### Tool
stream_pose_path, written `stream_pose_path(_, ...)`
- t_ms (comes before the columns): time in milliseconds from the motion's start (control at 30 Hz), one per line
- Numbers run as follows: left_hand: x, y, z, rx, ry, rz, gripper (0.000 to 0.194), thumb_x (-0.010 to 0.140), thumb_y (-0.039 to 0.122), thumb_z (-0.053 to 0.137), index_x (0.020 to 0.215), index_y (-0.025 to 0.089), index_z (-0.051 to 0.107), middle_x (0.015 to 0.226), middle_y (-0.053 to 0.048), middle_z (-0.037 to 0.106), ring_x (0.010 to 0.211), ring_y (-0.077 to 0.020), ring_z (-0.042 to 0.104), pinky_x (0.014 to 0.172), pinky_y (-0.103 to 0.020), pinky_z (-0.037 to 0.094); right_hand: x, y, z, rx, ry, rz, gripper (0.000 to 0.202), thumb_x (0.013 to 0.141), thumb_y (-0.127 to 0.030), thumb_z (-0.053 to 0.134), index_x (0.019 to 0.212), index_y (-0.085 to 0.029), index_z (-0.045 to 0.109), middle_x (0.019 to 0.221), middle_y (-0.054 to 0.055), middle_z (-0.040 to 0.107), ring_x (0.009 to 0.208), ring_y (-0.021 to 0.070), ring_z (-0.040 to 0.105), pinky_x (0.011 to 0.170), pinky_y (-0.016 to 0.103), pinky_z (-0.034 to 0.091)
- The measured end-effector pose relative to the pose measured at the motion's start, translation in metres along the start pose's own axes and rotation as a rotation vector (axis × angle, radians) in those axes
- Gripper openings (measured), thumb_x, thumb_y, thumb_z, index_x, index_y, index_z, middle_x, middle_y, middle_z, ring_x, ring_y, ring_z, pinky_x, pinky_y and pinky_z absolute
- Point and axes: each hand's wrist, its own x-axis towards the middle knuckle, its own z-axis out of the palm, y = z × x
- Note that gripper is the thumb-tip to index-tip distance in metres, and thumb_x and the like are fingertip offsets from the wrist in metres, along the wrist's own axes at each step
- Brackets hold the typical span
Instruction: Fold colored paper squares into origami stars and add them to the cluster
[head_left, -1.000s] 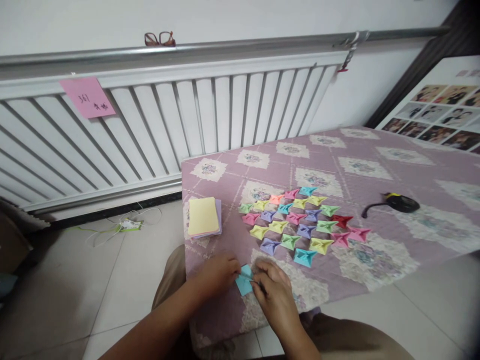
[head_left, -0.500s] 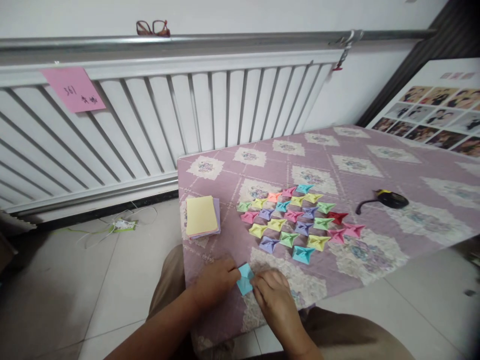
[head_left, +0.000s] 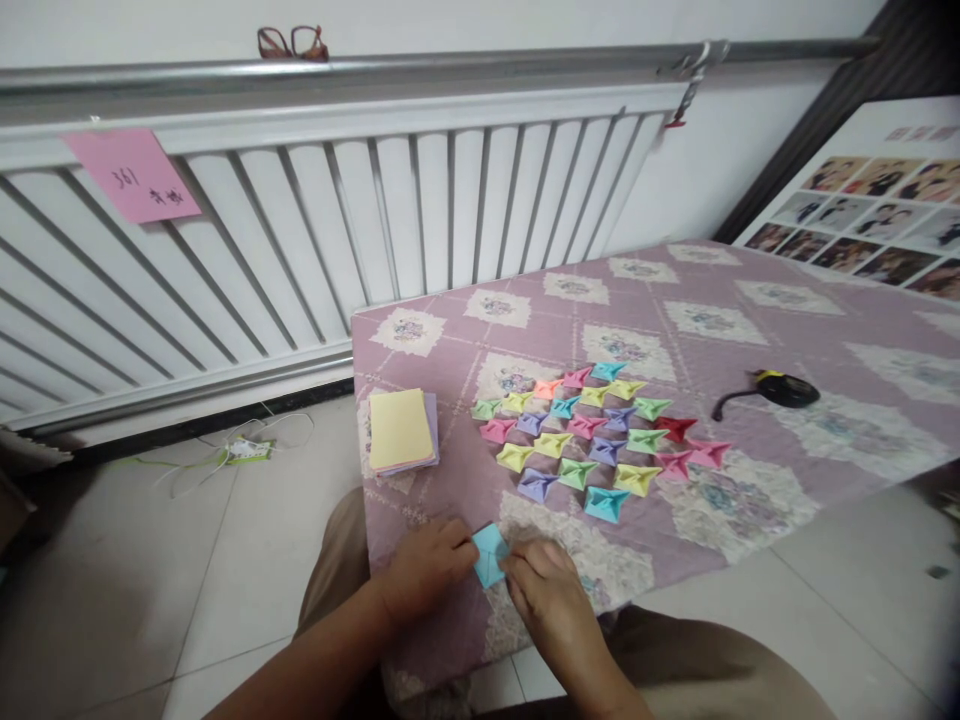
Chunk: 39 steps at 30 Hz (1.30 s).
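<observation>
A small folded piece of light blue paper (head_left: pixel 490 556) lies near the front edge of the table, crease lines visible on its face. My left hand (head_left: pixel 433 562) pinches its left side with closed fingers. At its right side my right hand (head_left: pixel 546 585) grips the edge between thumb and fingers. Beyond my hands stand several folded paper pieces (head_left: pixel 577 474) in rows, coloured yellow, green, pink, purple, blue and red. To the left rests a stack of square paper (head_left: pixel 402 430), yellow on top with purple sheets showing beneath.
A purple flowered cloth covers the table (head_left: pixel 450 370). On its right side lies a black object with a curved tail (head_left: pixel 784 390). Behind is a white radiator (head_left: pixel 427 210) with a pink note (head_left: pixel 133 178). A photo board (head_left: pixel 885 205) leans at the right.
The camera view has shifted slightly. Both hands stay on the blue paper, which keeps nearly the same place, and the rows of folded pieces look unchanged.
</observation>
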Motion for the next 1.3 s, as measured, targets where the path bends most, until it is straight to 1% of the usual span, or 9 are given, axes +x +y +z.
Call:
stream_pose_path(300, -0.002, 0.000, 0.001, -0.008, 0.000, -0.002, 0.019, 0.095, 0.020, 0.041, 0.094, 0.021, 0.060, 0.100, -0.003, 0.057, 0.089, -0.0187, 0.049, 0.076, -0.030, 0.038, -0.001, -0.001, -0.001, 0.001, -0.017, 0.020, 0.020, 0.083, -0.009, 0.054, 0.084, -0.024, 0.066, 0.083, 0.001, 0.064, 0.081, 0.0186, 0.054, 0.076, 0.032, 0.041)
stream_pose_path(567, -0.004, 0.004, -0.003, 0.069, -0.010, 0.015, 0.017, 0.095, 0.017, 0.042, 0.096, 0.020, 0.059, 0.100, -0.004, 0.059, 0.087, -0.0199, 0.052, 0.073, -0.031, 0.040, -0.008, -0.006, -0.003, 0.053, -0.003, 0.030, 0.026, 0.084, -0.008, 0.049, 0.095, -0.024, 0.067, 0.088, 0.003, 0.063, 0.084, 0.0201, 0.054, 0.078, 0.036, 0.042)
stream_pose_path(633, -0.006, 0.008, -0.002, 0.077, -0.004, 0.016, 0.016, 0.095, 0.018, 0.043, 0.101, 0.020, 0.058, 0.100, -0.005, 0.059, 0.088, -0.0209, 0.052, 0.075, -0.032, 0.041, -0.010, -0.008, -0.003, 0.056, 0.011, 0.023, 0.031, 0.084, -0.007, 0.047, 0.098, -0.025, 0.067, 0.091, 0.004, 0.064, 0.086, 0.0205, 0.054, 0.079, 0.037, 0.042)
stream_pose_path(700, -0.009, 0.013, 0.000, 0.090, 0.017, 0.009, 0.022, 0.095, 0.020, 0.044, 0.115, 0.021, 0.054, 0.103, -0.007, 0.058, 0.091, -0.0223, 0.052, 0.077, -0.034, 0.042, -0.013, -0.009, -0.002, 0.048, 0.027, 0.018, 0.035, 0.083, -0.006, 0.046, 0.103, -0.027, 0.066, 0.094, 0.003, 0.064, 0.089, 0.0210, 0.054, 0.083, 0.038, 0.042)
stream_pose_path(767, -0.014, 0.019, 0.003, 0.118, 0.033, 0.001, 0.035, 0.094, 0.022, 0.045, 0.129, 0.025, 0.045, 0.110, -0.009, 0.056, 0.093, -0.0239, 0.052, 0.079, -0.037, 0.043, -0.016, -0.010, -0.001, 0.025, 0.044, 0.019, 0.038, 0.082, -0.006, 0.047, 0.107, -0.028, 0.065, 0.097, 0.003, 0.065, 0.092, 0.0215, 0.054, 0.085, 0.039, 0.041)
stream_pose_path(867, -0.021, 0.026, 0.007, 0.169, 0.031, -0.013, 0.045, 0.094, 0.027, 0.046, 0.138, 0.027, 0.036, 0.120, -0.010, 0.053, 0.097, -0.0254, 0.051, 0.081, -0.040, 0.043, -0.020, -0.011, 0.001, -0.029, 0.073, 0.015, 0.041, 0.081, -0.005, 0.047, 0.111, -0.028, 0.063, 0.099, 0.002, 0.066, 0.094, 0.0215, 0.055, 0.088, 0.040, 0.040)
stream_pose_path(1067, -0.023, 0.031, 0.003, 0.206, 0.009, -0.031, 0.042, 0.096, 0.033, 0.041, 0.137, 0.027, 0.039, 0.127, -0.011, 0.052, 0.099, -0.0243, 0.053, 0.079, -0.038, 0.042, -0.023, -0.013, 0.006, -0.197, 0.112, -0.050, 0.029, 0.086, -0.015, 0.048, 0.110, -0.024, 0.062, 0.104, 0.002, 0.068, 0.099, 0.0208, 0.058, 0.094, 0.038, 0.034)
stream_pose_path(1200, -0.021, 0.030, 0.003, 0.188, 0.019, -0.023, 0.041, 0.096, 0.036, 0.040, 0.136, 0.026, 0.042, 0.126, -0.011, 0.053, 0.100, -0.0245, 0.053, 0.079, -0.038, 0.041, -0.026, -0.016, 0.010, -0.311, 0.089, -0.126, 0.033, 0.085, -0.016, 0.048, 0.116, -0.021, 0.059, 0.111, 0.003, 0.068, 0.105, 0.0216, 0.057, 0.098, 0.038, 0.029)
stream_pose_path(1300, -0.022, 0.029, 0.008, 0.177, 0.039, -0.039, 0.042, 0.097, 0.035, 0.039, 0.138, 0.024, 0.041, 0.126, -0.010, 0.054, 0.100, -0.0242, 0.053, 0.079, -0.038, 0.040, -0.028, -0.017, 0.012, -0.338, 0.057, -0.117, 0.039, 0.079, -0.017, 0.053, 0.117, -0.023, 0.057, 0.113, 0.002, 0.068, 0.107, 0.0222, 0.057, 0.097, 0.039, 0.027)
